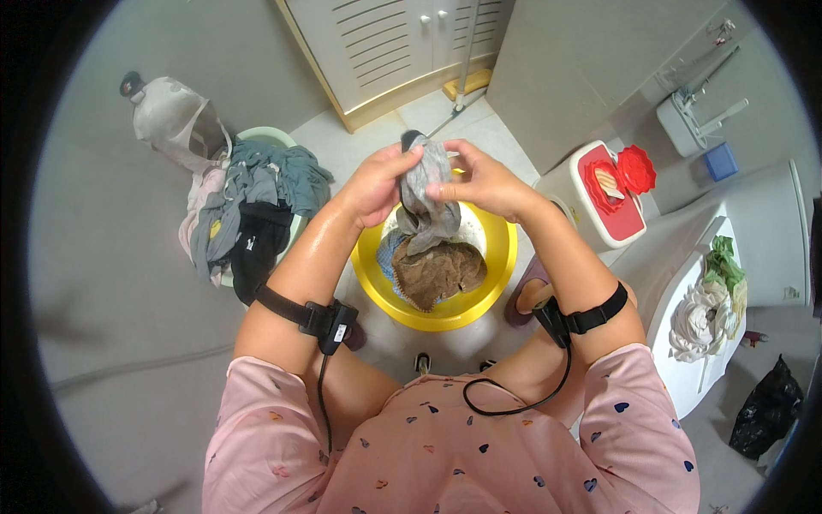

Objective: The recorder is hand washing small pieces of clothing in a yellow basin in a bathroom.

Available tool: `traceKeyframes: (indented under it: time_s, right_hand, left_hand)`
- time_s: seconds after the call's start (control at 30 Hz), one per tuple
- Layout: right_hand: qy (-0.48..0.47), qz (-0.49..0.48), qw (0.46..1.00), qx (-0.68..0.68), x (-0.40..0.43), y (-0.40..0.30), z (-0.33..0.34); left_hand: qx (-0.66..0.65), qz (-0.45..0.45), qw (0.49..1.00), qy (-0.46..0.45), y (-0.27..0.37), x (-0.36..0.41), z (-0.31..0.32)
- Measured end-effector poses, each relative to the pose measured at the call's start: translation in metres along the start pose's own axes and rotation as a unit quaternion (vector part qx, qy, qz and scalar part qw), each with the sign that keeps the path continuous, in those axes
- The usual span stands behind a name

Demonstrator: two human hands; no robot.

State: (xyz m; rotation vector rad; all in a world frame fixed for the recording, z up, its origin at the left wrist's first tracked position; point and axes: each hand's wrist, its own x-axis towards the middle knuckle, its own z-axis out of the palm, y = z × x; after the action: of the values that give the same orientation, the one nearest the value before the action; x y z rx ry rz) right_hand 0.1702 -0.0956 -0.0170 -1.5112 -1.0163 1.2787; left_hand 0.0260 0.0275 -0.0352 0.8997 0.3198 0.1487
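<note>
A wet grey sock (429, 199) with a dark band at its upper end hangs between my two hands, over a yellow plastic basin (443, 321). My left hand (383, 183) grips it near the dark band, thumb on top. On the other side, my right hand (475, 178) pinches the sock's edge between thumb and fingers. The sock's lower end reaches down to a brown cloth (440, 273) in the basin. A blue patterned cloth (387, 249) lies partly under the brown one, and whitish suds show behind them.
At the left, a pale green basin (266, 135) is heaped with clothes (257, 186). A louvred cabinet (379, 51) and a mop or squeegee (463, 83) stand ahead. To the right are a red-and-white bin (610, 221), a toilet (661, 334) with cloths on its lid, and a black plastic bag (767, 411).
</note>
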Motion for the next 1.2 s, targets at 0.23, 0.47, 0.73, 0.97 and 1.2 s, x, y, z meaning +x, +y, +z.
traceKeyframes:
  time_s: [0.23, 0.47, 0.73, 0.97, 1.2]
  right_hand:
    - [-0.058, -0.020, 0.982, -0.178, 0.005, 0.010, 0.002]
    - [0.018, -0.007, 0.998, 0.057, 0.006, 0.006, 0.001]
    - [0.050, -0.142, 0.906, 0.396, -0.009, -0.039, -0.012]
    - [0.197, -0.138, 0.869, 0.432, -0.005, -0.021, -0.056]
    - [0.258, -0.089, 0.921, 0.279, -0.008, -0.013, -0.057]
  left_hand:
    - [0.043, 0.014, 0.999, -0.029, 0.005, -0.001, 0.019]
    - [0.562, 0.047, 0.823, 0.074, 0.004, -0.002, -0.007]
    - [0.639, -0.076, 0.756, 0.125, -0.031, 0.013, -0.046]
    - [0.256, -0.064, 0.962, 0.074, -0.009, 0.007, -0.009]
    - [0.440, -0.073, 0.892, 0.075, -0.008, 0.003, -0.017]
